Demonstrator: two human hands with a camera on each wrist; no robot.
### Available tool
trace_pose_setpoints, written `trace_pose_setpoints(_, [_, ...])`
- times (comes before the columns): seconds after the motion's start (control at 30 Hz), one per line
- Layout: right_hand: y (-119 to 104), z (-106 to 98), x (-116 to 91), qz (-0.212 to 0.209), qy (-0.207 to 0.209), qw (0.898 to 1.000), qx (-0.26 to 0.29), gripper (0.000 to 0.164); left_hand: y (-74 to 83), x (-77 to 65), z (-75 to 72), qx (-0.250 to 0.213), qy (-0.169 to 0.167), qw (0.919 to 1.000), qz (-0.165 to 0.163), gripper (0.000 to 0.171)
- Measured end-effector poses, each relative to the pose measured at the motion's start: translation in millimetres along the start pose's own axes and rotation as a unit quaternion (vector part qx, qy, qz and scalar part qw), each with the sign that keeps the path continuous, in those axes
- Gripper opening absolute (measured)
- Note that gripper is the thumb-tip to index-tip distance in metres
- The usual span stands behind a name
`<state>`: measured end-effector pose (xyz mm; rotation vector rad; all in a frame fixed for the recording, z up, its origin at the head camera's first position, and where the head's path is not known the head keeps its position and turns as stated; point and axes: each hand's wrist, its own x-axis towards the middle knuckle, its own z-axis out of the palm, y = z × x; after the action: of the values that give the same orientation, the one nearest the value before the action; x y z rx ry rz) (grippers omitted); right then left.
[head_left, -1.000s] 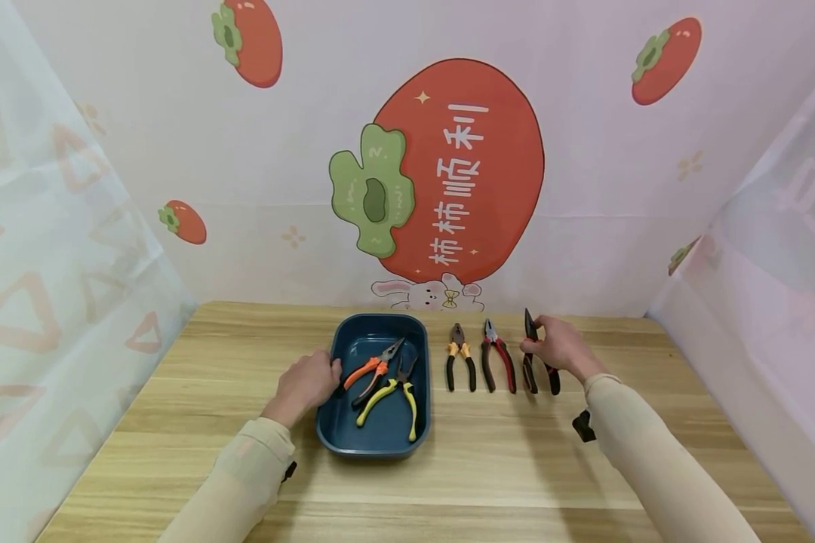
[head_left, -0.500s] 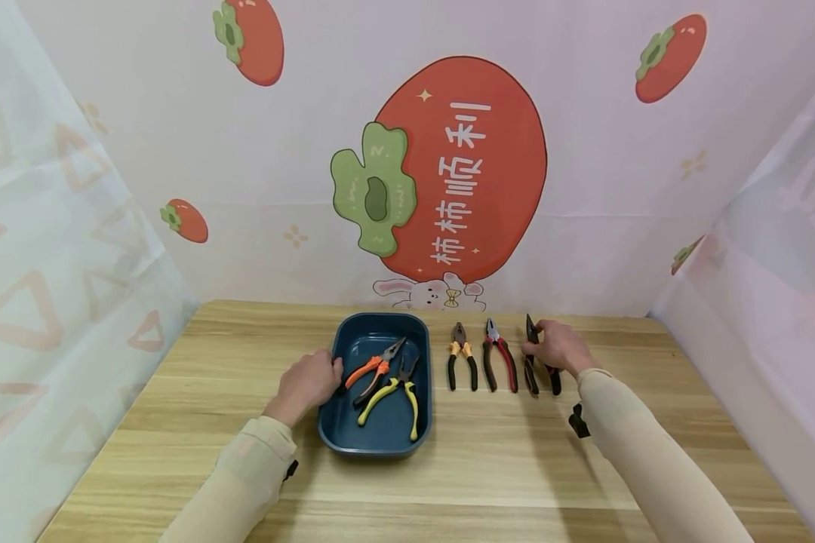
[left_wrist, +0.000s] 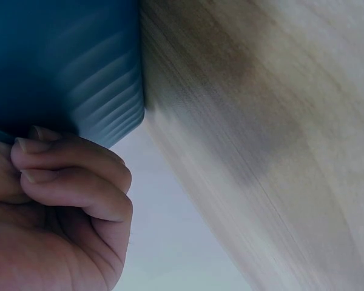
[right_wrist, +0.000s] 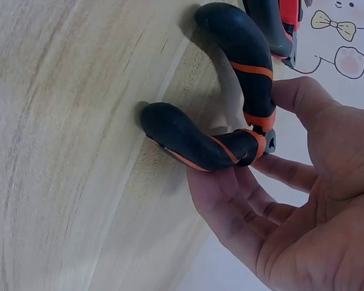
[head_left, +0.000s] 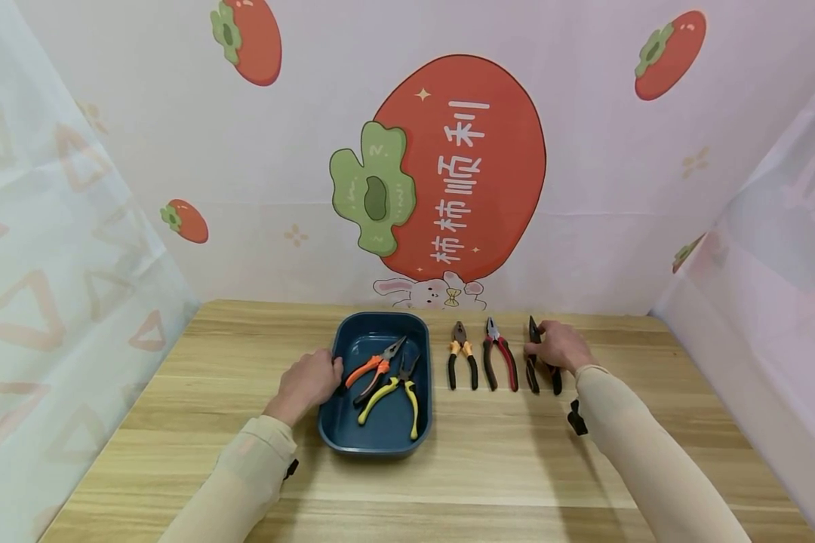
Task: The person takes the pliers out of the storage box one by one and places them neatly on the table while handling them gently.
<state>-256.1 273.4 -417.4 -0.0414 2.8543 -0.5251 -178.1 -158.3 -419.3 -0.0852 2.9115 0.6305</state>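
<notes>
At the left wall of the blue tray (head_left: 373, 441), my left hand (head_left: 310, 382) holds the rim. Its curled fingers show against the ribbed side in the left wrist view; the thumb is mostly hidden. Inside the tray lie orange-handled long-nose pliers (head_left: 379, 368) and yellow-handled pliers (head_left: 404, 381). On the right, my right hand (head_left: 564, 347) pinches black-and-orange pliers (right_wrist: 255, 79) around the handles near the pivot, thumb on one side and fingers on the other. Their handles (right_wrist: 188, 142) are spread, with the ends at the tabletop. From the head, the dark pointed nose faces the wall.
Between the tray and my right hand, yellow-and-black pliers (head_left: 460, 354) and red-and-black pliers (head_left: 499, 353) lie in a row on the wooden table (head_left: 475, 483). A printed cloth wall (head_left: 272, 256) rises at the table's back edge, with cloth at both sides.
The right hand and the black-and-orange pliers have come down slightly, the nose sinking toward the tabletop. My left hand and the tray stay in place.
</notes>
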Motion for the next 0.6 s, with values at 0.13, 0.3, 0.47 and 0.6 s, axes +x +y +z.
trace_pose_setpoints(0.13, [-1.8, 0.0, 1.9, 0.008, -0.001, 1.000, -0.001, 0.060, -0.4, 0.6, 0.4, 0.003, 0.000, 1.0000, -0.001, 0.031])
trace_pose_setpoints(0.3, [-4.1, -0.1, 3.2, 0.015, 0.001, 1.000, -0.009, 0.061, -0.8, 1.1, 1.2, 0.007, -0.002, 1.0000, -0.002, 0.031])
trace_pose_setpoints(0.47, [-5.1, 0.6, 4.7, 0.018, -0.004, 1.000, -0.013, 0.061, 0.0, -0.2, 0.8, 0.008, 0.003, 1.0000, 0.003, 0.031])
trace_pose_setpoints(0.6, [-5.1, 0.6, 5.7, 0.016, -0.007, 1.000, -0.018, 0.061, 0.3, -0.6, 0.5, 0.010, 0.005, 0.9999, 0.003, 0.032])
